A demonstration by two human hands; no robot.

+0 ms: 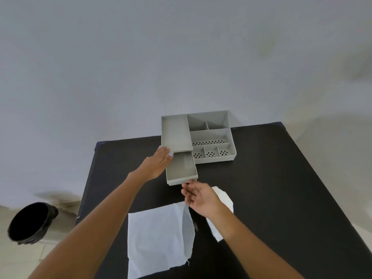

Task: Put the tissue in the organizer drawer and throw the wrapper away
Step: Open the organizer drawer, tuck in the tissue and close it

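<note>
Right hand [198, 196] fingers curled at pulled-out empty grey plastic organizer drawer [181, 170] front, grip unclear, left hand [159, 163] flat against its side, white tissue [222, 198] beneath right hand on black bench [281, 178]

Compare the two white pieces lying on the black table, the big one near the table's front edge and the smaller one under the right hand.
The large white sheet lies spread out and nearly square; the smaller white piece looks narrower and irregular. The sheet is fully in view; the smaller piece is partly hidden under the right hand and forearm. The sheet reaches the table's near edge; the smaller piece lies further in, nearer the open drawer. Both are white and lie flat.
</note>
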